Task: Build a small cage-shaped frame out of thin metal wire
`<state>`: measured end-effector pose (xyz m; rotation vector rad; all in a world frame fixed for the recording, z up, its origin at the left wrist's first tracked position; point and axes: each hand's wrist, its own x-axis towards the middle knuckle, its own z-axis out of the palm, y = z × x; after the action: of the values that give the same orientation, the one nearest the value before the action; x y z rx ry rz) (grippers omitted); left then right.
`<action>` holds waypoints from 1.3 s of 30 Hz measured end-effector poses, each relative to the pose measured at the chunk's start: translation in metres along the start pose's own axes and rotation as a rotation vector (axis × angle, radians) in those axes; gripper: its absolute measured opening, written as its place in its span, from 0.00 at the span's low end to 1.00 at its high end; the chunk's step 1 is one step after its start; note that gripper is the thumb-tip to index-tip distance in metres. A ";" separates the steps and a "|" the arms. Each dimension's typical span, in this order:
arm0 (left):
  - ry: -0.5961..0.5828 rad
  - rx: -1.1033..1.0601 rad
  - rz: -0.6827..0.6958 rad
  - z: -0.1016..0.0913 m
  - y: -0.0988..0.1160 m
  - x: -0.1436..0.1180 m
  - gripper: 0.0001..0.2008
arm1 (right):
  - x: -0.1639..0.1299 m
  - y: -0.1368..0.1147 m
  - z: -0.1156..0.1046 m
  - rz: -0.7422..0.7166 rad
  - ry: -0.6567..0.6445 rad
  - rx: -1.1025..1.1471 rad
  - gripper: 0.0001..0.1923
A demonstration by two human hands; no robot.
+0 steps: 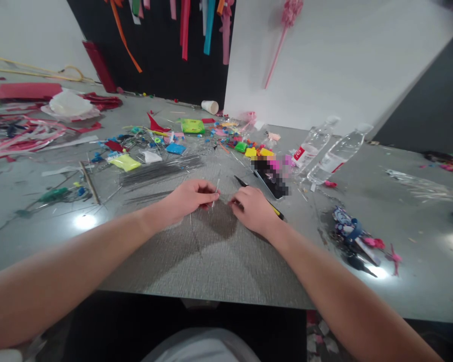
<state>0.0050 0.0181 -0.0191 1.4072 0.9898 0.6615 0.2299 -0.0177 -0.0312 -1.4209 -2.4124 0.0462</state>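
My left hand (192, 197) rests on the grey table (211, 261) and pinches a thin, pale wire (216, 191) that stands up between its fingertips. My right hand (252, 208) lies a short way to the right, fingers curled toward the left hand, resting over a black and yellow tool (276, 211) whose dark tip (241, 182) sticks out beyond the fingers. Whether the right hand grips the tool or only covers it I cannot tell. A bundle of thin dark wires (160, 171) lies just beyond the left hand.
Small coloured packets and beads (196, 136) litter the table's back. Two clear plastic bottles (330, 151) lie at the right, next to a dark phone (274, 183). Pink and blue scraps (357, 239) sit at the right front. A paper cup (210, 106) lies by the wall. Red ribbons (30, 133) spread far left.
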 end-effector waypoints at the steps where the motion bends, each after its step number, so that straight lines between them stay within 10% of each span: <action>1: -0.004 -0.021 -0.011 0.001 0.000 0.000 0.08 | -0.001 -0.003 -0.001 -0.023 0.028 0.029 0.08; 7: -0.053 -0.149 -0.054 0.006 -0.002 -0.004 0.09 | -0.005 -0.025 -0.003 -0.069 0.015 0.288 0.19; 39: -0.132 -0.309 0.182 0.008 -0.002 -0.005 0.12 | -0.006 -0.032 0.000 0.039 0.036 0.650 0.11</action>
<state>0.0096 0.0097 -0.0215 1.2564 0.6290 0.8083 0.2053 -0.0392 -0.0264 -1.1376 -2.0517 0.7333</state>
